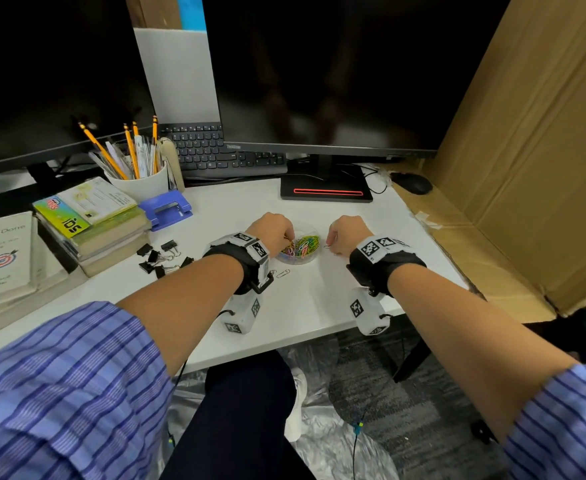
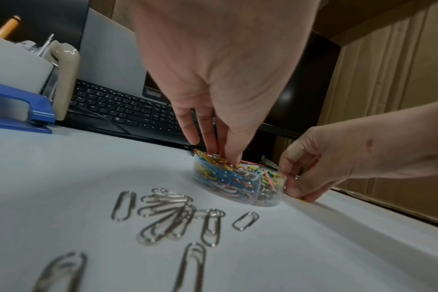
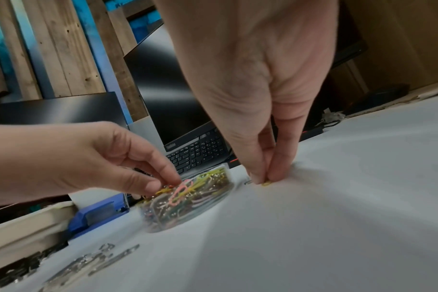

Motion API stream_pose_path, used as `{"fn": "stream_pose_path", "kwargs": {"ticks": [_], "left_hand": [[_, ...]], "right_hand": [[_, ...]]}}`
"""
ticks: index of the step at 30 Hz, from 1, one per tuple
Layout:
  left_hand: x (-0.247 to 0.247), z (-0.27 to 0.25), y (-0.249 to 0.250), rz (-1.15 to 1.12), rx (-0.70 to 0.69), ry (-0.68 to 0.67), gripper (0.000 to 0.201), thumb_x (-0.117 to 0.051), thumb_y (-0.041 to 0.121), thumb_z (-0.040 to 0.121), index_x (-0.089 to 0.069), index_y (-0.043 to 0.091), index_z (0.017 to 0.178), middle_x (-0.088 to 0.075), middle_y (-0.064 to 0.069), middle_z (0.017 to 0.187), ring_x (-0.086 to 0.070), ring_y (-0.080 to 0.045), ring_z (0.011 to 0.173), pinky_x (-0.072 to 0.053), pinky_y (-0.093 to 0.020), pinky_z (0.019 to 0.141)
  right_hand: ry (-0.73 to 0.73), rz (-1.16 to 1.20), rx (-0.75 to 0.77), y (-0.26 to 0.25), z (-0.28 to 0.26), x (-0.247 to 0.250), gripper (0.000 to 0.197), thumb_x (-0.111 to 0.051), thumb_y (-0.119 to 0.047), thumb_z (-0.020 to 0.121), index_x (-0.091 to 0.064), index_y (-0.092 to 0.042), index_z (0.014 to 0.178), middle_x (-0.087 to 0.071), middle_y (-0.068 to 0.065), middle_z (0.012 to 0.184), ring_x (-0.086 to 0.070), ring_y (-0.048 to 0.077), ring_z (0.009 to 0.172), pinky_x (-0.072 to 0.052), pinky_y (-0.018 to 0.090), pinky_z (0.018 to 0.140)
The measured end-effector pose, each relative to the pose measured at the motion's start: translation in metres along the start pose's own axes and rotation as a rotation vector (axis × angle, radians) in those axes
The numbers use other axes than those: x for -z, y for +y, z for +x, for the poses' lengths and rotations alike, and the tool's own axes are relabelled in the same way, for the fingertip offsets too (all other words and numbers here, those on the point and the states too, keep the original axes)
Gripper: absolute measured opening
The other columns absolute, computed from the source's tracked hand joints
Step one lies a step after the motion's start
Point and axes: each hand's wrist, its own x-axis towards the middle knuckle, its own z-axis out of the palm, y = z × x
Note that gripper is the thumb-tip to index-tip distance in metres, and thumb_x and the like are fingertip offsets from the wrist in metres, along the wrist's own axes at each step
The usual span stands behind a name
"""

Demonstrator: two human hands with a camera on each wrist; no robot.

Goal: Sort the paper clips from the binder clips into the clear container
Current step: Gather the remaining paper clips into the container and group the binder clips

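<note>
Where the counter [image 1: 336, 292] runs nearest: silver paper clips [image 2: 173, 215] lie loose, low centre.
Left hand [image 1: 273, 231]: fingertips curled into clear container [image 1: 299, 250], pinching coloured clips.
Right hand [image 1: 347, 233]: pinches yellow clip [image 3: 266, 183] beside it.
Binder clips [image 1: 161, 258]: left, apart.

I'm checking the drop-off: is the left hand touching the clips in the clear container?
Touching. The left wrist view shows the left hand with its fingertips pressed into the coloured paper clips piled in the clear container.
</note>
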Motion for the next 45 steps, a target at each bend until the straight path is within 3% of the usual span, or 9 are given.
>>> {"fn": "stream_pose_path", "kwargs": {"ticks": [8, 13, 19, 24, 28, 32, 37, 41, 45], "left_hand": [[0.005, 0.0, -0.005, -0.087, 0.075, 0.022, 0.042, -0.042, -0.004, 0.09, -0.064, 0.012, 0.121, -0.057, -0.01, 0.132, -0.053, -0.026, 0.122, -0.045, -0.032, 0.1], [0.008, 0.001, -0.006, -0.096, 0.215, 0.049, 0.031, -0.056, 0.011, 0.089, -0.063, 0.012, 0.12, -0.058, -0.012, 0.128, -0.056, -0.027, 0.117, -0.047, -0.032, 0.098], [0.012, 0.002, -0.001, -0.174, 0.268, 0.009, 0.034, -0.053, 0.002, 0.091, -0.064, 0.006, 0.123, -0.06, -0.011, 0.132, -0.054, -0.027, 0.124, -0.044, -0.029, 0.103], [0.008, -0.001, 0.004, -0.172, 0.284, 0.018, 0.031, -0.053, 0.002, 0.09, -0.067, 0.004, 0.117, -0.064, -0.012, 0.125, -0.058, -0.026, 0.118, -0.047, -0.029, 0.097], [0.01, -0.005, 0.0, -0.175, 0.283, 0.075, 0.034, -0.053, 0.002, 0.091, -0.063, 0.004, 0.123, -0.058, -0.014, 0.131, -0.055, -0.028, 0.121, -0.045, -0.03, 0.101], [0.014, -0.011, -0.002, -0.205, 0.277, 0.008, 0.036, -0.053, 0.003, 0.091, -0.062, 0.007, 0.125, -0.06, -0.012, 0.131, -0.055, -0.027, 0.123, -0.044, -0.03, 0.103], [0.023, -0.02, -0.005, -0.111, 0.306, -0.067, 0.036, -0.054, 0.006, 0.093, -0.059, 0.003, 0.128, -0.057, -0.014, 0.134, -0.054, -0.029, 0.124, -0.043, -0.031, 0.103], [0.027, -0.036, -0.014, -0.014, 0.34, -0.25, 0.034, -0.063, 0.014, 0.087, -0.056, 0.002, 0.118, -0.056, -0.015, 0.132, -0.058, -0.024, 0.1, -0.048, -0.033, 0.092], [0.021, -0.054, -0.03, 0.021, 0.36, -0.376, 0.082, -0.079, 0.05, 0.066, -0.046, 0.008, 0.129, -0.061, -0.009, 0.122, -0.063, -0.023, 0.093, -0.049, -0.031, 0.089]], "right_hand": [[-0.081, 0.014, 0.003, 0.007, 0.001, 0.008, 0.037, -0.062, 0.003, 0.084, -0.069, -0.013, 0.117, -0.061, 0.007, 0.126, -0.06, 0.025, 0.112, -0.048, 0.025, 0.09], [-0.069, -0.095, 0.077, 0.006, -0.002, 0.008, 0.021, -0.071, -0.01, 0.079, -0.073, -0.015, 0.1, -0.065, 0.002, 0.103, -0.063, 0.021, 0.099, -0.046, 0.024, 0.075], [-0.069, -0.152, 0.027, -0.008, -0.007, 0.006, 0.001, -0.06, -0.013, 0.081, -0.062, -0.013, 0.081, -0.068, 0.009, 0.089, -0.067, 0.028, 0.079, -0.056, 0.031, 0.072], [-0.138, -0.115, -0.038, -0.009, -0.005, 0.002, 0.021, -0.062, -0.032, 0.078, -0.051, -0.016, 0.069, -0.057, 0.0, 0.069, -0.061, 0.025, 0.067, -0.051, 0.029, 0.066], [-0.114, -0.074, -0.042, -0.006, -0.01, -0.003, 0.019, -0.058, -0.026, 0.082, -0.049, -0.015, 0.07, -0.061, 0.005, 0.081, -0.061, 0.026, 0.073, -0.048, 0.029, 0.063], [-0.021, 0.121, -0.04, -0.01, -0.011, 0.01, 0.022, -0.06, -0.021, 0.089, -0.066, -0.001, 0.094, -0.059, 0.008, 0.086, -0.059, 0.025, 0.081, -0.044, 0.027, 0.068], [-0.033, 0.212, 0.076, -0.029, -0.013, 0.019, 0.008, -0.065, -0.018, 0.086, -0.063, -0.012, 0.081, -0.055, -0.003, 0.072, -0.056, 0.015, 0.065, -0.046, 0.028, 0.072], [0.068, 0.15, 0.203, -0.043, -0.017, 0.018, 0.025, -0.068, -0.026, 0.086, -0.066, -0.011, 0.105, -0.063, 0.004, 0.108, -0.058, 0.02, 0.102, -0.042, 0.025, 0.081], [0.016, 0.015, 0.406, -0.069, -0.038, 0.009, 0.019, -0.059, -0.015, 0.084, -0.07, -0.015, 0.1, -0.068, 0.002, 0.108, -0.062, 0.02, 0.1, -0.049, 0.027, 0.085]]}}
